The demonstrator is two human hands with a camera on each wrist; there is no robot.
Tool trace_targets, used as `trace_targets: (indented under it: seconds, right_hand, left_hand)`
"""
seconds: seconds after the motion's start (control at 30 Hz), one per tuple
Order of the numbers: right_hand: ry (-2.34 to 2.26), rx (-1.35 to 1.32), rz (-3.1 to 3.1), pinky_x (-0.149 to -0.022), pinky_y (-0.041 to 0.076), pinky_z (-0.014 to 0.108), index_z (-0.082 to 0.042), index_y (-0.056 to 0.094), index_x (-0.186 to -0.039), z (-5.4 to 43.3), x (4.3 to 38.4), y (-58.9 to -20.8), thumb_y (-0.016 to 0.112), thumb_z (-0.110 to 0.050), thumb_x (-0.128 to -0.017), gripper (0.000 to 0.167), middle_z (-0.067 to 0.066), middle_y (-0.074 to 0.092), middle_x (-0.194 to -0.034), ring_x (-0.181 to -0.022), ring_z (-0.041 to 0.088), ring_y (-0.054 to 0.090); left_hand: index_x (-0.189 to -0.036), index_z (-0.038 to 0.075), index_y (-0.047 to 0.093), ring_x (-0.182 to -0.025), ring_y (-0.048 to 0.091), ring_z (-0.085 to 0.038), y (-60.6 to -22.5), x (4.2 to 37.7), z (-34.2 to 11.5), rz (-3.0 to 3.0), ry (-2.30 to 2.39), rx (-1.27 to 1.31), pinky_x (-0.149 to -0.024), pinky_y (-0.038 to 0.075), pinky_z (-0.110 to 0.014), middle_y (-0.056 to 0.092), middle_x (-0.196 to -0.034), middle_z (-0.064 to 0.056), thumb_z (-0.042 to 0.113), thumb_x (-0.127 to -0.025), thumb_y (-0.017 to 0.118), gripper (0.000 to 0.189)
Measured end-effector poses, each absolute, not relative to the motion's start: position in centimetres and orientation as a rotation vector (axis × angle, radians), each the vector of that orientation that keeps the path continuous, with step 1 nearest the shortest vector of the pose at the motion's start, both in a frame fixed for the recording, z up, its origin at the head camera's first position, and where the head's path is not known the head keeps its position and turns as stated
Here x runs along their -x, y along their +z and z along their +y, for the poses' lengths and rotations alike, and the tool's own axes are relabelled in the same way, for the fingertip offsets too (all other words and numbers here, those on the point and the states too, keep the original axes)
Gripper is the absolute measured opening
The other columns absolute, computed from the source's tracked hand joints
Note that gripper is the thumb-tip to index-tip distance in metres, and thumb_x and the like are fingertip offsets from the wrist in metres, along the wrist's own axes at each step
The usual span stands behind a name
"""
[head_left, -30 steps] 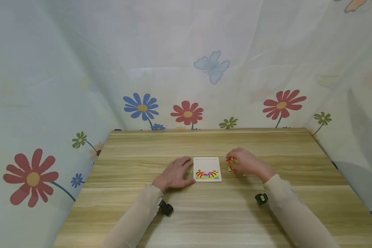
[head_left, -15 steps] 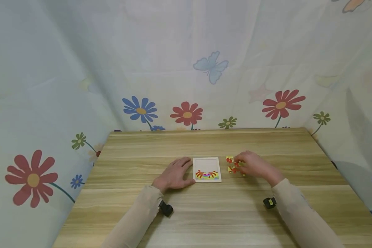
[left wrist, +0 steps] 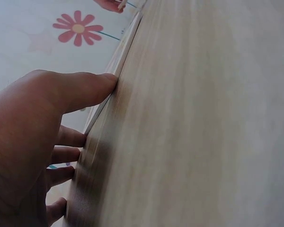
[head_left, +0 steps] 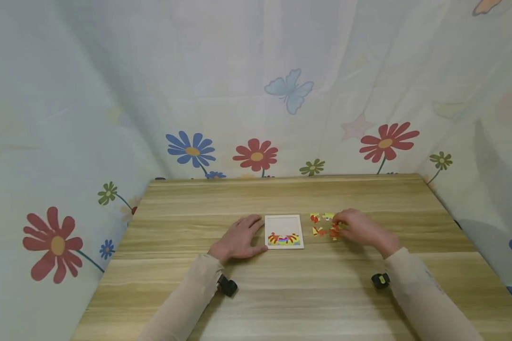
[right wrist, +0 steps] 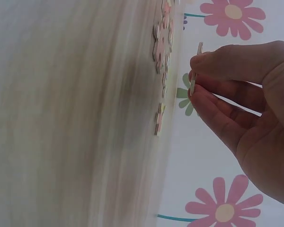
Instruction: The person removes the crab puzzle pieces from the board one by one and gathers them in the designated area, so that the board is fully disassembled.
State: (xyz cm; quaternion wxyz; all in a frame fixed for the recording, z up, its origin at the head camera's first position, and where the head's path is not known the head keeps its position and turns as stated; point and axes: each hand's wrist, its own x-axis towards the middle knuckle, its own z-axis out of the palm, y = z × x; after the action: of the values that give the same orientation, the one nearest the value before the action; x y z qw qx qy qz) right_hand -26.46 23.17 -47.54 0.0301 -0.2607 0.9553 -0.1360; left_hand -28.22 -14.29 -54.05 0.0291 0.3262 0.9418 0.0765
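A white square puzzle tray (head_left: pixel 282 216) lies on the table, its near strip filled with red, yellow and purple pieces and its upper part bare. My left hand (head_left: pixel 238 237) rests at the tray's left side; thumb (left wrist: pixel 92 90) and fingers touch its edge, spread and fairly straight. To the right of the tray several loose puzzle pieces (head_left: pixel 315 231) lie flat. Over the right end of this group is my right hand (head_left: pixel 364 228). Seen edge-on in the right wrist view, a thin puzzle piece (right wrist: pixel 193 84) is pinched between thumb and fingers, above the table; its picture is hidden.
The wooden table (head_left: pixel 281 298) stretches out on all sides of the tray. Beyond its back edge hangs a white cloth (head_left: pixel 222 85) printed with flowers and butterflies. Each wrist wears a small black camera (head_left: pixel 380 281).
My right hand has moved to the right across the loose pieces, uncovering those on the left of the group. My left hand and the tray have stayed in place.
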Motion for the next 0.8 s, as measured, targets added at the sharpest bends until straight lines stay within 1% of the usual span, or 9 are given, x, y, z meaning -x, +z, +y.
trace_targets:
  seconds: [0.17,0.4,0.5,0.63,0.8]
  right_hand:
    - [-0.42,0.85,2.965,-0.087,0.053,0.048,-0.003,0.071,-0.102,23.9,26.4,-47.9,0.073,-0.001,-0.081,0.022,0.009,0.071,-0.101,-0.096,0.028,0.065]
    - [-0.439,0.837,2.963,-0.08,0.055,0.045,-0.004,0.071,-0.098,24.8,26.4,-48.3,0.074,0.001,-0.079,0.021,0.005,0.07,-0.093,-0.087,0.021,0.064]
    - [-0.433,0.824,2.962,-0.079,0.055,0.043,-0.004,0.071,-0.098,25.1,26.3,-48.6,0.074,0.001,-0.079,0.02,0.005,0.07,-0.092,-0.086,0.02,0.064]
    - [-0.44,0.811,2.957,-0.078,0.055,0.041,-0.004,0.071,-0.096,25.4,25.9,-48.8,0.073,0.003,-0.078,0.02,0.005,0.07,-0.092,-0.085,0.019,0.064]
    - [-0.454,0.864,2.962,-0.076,0.054,0.042,-0.004,0.07,-0.093,25.8,25.5,-48.9,0.073,0.006,-0.076,0.02,0.004,0.068,-0.088,-0.082,0.02,0.063]
  left_hand:
    - [-0.149,0.009,0.038,-0.143,0.032,-0.024,-54.0,28.2,-14.4,2.908,0.237,-0.996,-0.118,0.025,-0.043,0.035,-0.153,-0.009,0.065,-0.088,0.052,0.084]
    - [-0.149,0.009,0.039,-0.143,0.031,-0.023,-54.1,28.2,-14.4,2.92,0.239,-0.988,-0.119,0.024,-0.041,0.035,-0.153,-0.008,0.065,-0.088,0.053,0.084]
    - [-0.149,0.01,0.039,-0.143,0.031,-0.023,-54.1,28.1,-14.4,2.92,0.241,-0.982,-0.119,0.024,-0.041,0.036,-0.153,-0.008,0.065,-0.088,0.054,0.084]
    - [-0.149,0.01,0.039,-0.142,0.031,-0.024,-54.3,28.0,-14.3,2.916,0.253,-0.975,-0.119,0.024,-0.043,0.035,-0.153,-0.008,0.065,-0.088,0.053,0.083]
    - [-0.149,0.01,0.038,-0.143,0.031,-0.024,-54.4,27.8,-14.1,2.916,0.252,-0.978,-0.119,0.024,-0.043,0.035,-0.153,-0.008,0.064,-0.088,0.053,0.083]
